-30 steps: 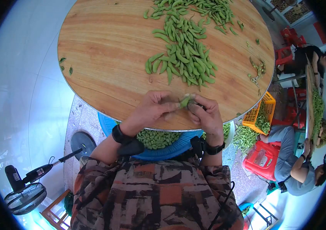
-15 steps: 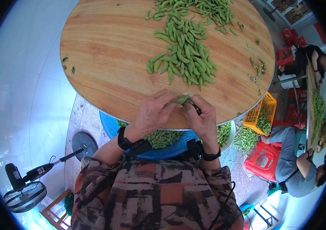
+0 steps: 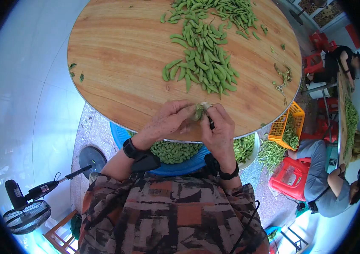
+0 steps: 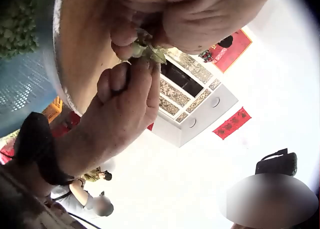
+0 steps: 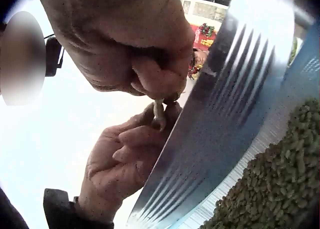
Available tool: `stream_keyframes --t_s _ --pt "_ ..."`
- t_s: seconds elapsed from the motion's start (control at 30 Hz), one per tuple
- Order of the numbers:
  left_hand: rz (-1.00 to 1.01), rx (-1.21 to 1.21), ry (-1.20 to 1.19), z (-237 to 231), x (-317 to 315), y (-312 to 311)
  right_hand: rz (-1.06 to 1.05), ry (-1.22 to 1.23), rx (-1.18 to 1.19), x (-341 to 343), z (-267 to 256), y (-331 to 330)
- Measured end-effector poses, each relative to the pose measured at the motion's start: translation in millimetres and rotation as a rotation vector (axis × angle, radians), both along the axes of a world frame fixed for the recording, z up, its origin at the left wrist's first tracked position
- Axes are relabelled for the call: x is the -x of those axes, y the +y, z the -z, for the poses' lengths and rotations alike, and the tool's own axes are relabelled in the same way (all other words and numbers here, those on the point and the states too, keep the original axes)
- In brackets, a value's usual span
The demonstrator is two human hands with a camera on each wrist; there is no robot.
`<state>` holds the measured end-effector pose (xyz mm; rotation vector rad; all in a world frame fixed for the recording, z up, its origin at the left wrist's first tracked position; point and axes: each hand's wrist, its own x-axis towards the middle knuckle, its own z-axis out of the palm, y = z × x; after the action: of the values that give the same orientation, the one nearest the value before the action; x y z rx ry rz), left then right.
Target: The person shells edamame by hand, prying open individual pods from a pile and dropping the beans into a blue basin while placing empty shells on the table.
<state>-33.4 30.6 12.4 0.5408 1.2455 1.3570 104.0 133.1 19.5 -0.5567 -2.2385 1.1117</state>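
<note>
Over the near edge of the round table, my left hand (image 3: 169, 120) and right hand (image 3: 219, 127) meet fingertip to fingertip. Between them is a green soybean pod (image 3: 198, 112), pinched from both sides. In the left wrist view the pod (image 4: 150, 54) looks crumpled and pale green, its ends covered by fingers. From the right wrist a thin pale strip of it (image 5: 158, 111) shows between the two hands. Something dark (image 3: 211, 123) shows at the right hand's fingers. Ahead on the tabletop lies a long pile of whole pods (image 3: 207, 59).
Below the table edge, a blue basin (image 3: 118, 135) holds many shelled beans (image 3: 173, 153). Beside it, a pale bowl (image 3: 255, 148) contains pods. An orange crate (image 3: 276, 127), red stool (image 3: 288, 178) and standing fan (image 3: 27, 218) are around. Two people sit at another table on the right.
The pod between the fingertips looks paler and more crumpled than before. My right hand has shifted slightly left and turned; the left hand has rolled a little. The pile stays put.
</note>
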Motion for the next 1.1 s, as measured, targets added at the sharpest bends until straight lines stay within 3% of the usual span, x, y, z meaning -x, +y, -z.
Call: stream_keyframes --t_s 0.13,0.37,0.43,0.53,0.67,0.73,0.87,0.93,0.97,1.03,1.07,1.1 --pt "-0.116 -0.023 -0.180 -7 -8 2 0.048 0.020 -0.124 1 -2 -6" --pt "-0.167 -0.211 -0.290 18 -16 5 0.078 0.095 -0.190 5 1 -6" --pt "-0.259 -0.141 -0.314 8 -22 9 0.106 0.088 -0.054 3 3 -1" --pt "-0.173 -0.098 -0.252 9 -18 5 0.085 0.095 0.089 0 4 5" --pt "-0.158 -0.092 -0.299 5 -18 5 0.069 0.113 0.086 2 6 5" --pt "-0.263 -0.073 -0.431 -2 -24 7 0.043 0.173 -0.010 4 8 3" --pt "-0.301 -0.037 -0.426 2 -24 8 0.048 0.178 0.046 3 15 7" --pt "-0.165 -0.185 -0.459 16 -19 3 0.025 0.146 0.365 -1 17 13" --pt "-0.163 -0.185 -0.459 20 -18 -2 0.026 0.147 0.364 -7 15 18" --pt "0.005 -0.133 -0.360 19 -15 -11 -0.001 -0.006 0.596 -29 1 35" --pt "0.003 -0.134 -0.356 12 -9 -16 -0.116 -0.055 0.488 -45 -10 49" --pt "0.238 -0.189 -0.113 0 -2 -21 -0.227 -0.104 0.379 -65 -20 64"
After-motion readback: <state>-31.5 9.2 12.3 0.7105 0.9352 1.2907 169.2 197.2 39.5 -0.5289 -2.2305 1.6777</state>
